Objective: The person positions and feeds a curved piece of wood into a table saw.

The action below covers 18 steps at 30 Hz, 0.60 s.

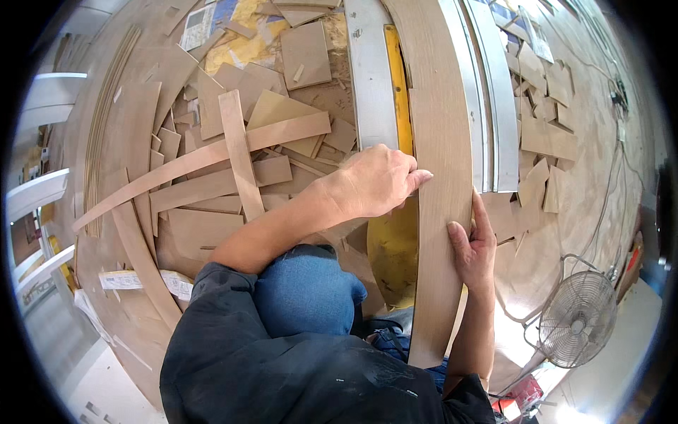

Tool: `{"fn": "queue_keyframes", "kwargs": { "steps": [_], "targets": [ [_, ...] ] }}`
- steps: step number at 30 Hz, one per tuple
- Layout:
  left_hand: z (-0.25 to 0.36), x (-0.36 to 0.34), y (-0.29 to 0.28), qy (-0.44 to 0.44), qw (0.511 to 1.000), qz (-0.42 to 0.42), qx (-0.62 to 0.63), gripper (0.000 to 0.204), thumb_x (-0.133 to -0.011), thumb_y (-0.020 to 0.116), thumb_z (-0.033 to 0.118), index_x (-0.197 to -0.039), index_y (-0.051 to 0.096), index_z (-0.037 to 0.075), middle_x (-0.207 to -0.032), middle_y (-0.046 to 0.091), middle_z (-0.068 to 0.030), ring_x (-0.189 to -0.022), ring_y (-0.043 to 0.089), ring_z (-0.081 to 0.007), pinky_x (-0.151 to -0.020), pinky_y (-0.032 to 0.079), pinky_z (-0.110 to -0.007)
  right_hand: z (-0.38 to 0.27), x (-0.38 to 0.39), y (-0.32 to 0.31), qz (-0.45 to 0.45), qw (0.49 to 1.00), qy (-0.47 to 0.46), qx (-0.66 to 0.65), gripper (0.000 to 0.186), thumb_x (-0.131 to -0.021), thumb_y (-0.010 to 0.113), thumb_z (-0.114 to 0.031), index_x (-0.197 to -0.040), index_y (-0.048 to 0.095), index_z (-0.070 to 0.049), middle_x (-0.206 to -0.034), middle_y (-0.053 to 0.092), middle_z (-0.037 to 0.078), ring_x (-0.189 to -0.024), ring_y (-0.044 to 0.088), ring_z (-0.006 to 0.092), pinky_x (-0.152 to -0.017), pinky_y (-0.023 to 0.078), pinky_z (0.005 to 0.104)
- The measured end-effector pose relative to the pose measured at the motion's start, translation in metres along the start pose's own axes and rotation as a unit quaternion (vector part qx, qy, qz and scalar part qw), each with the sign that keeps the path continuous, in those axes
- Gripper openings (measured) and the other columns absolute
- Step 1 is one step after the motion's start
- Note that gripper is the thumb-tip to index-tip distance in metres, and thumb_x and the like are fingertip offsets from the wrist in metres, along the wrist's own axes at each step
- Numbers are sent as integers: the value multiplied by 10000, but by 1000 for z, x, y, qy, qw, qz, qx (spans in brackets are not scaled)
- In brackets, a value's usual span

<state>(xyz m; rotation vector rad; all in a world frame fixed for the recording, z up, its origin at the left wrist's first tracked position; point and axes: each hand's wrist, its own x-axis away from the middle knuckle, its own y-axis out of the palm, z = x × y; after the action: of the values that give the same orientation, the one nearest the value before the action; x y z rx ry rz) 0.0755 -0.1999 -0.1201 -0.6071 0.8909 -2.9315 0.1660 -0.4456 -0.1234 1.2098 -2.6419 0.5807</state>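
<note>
A long light-brown wooden board [443, 134] runs lengthwise in front of me, one end close to my body. My left hand [378, 180] is closed at the board's left edge, its thumb lying on the top face and its fingers curled, partly hidden. On the right edge, lower down, my right hand [477, 251] grips the board, with the thumb on top and the index finger stretched along the side. Beyond a seam, another wooden piece [424, 42] continues away from me. A yellow metal machine part [397, 92] shows along the left side, beside a pale metal rail [371, 78].
Silver rails [498, 106] run along the right. Wooden offcuts [275, 131] lie heaped at left, with a long curved strip [191, 166] across them. More scraps [544, 141] lie at right. A wire-cage fan [578, 318] stands at lower right, near loose cables [600, 219].
</note>
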Motion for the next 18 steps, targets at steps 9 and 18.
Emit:
{"fn": "queue_keyframes", "kwargs": {
  "steps": [9, 18],
  "targets": [
    [0, 0, 1, -2, 1000, -5, -21, 486, -1074, 492, 380, -883, 713, -8, -637, 703, -83, -605, 710, -226, -623, 560, -360, 1, 3, -1, 5, 1000, 16, -22, 678, -978, 627, -68, -1566, 306, 33, -1424, 551, 200, -1242, 595, 232, -1023, 507, 352],
    [3, 1, -1, -18, 999, -26, -30, 497, -1069, 490, 406, -890, 731, 10, -660, 711, -94, -647, 718, -251, -669, 569, -379, -2, 7, -3, -2, 999, 46, 9, 701, -979, 650, -113, -1563, 297, 48, -1412, 560, 222, -1248, 595, 251, -1031, 503, 357]
  ]
}}
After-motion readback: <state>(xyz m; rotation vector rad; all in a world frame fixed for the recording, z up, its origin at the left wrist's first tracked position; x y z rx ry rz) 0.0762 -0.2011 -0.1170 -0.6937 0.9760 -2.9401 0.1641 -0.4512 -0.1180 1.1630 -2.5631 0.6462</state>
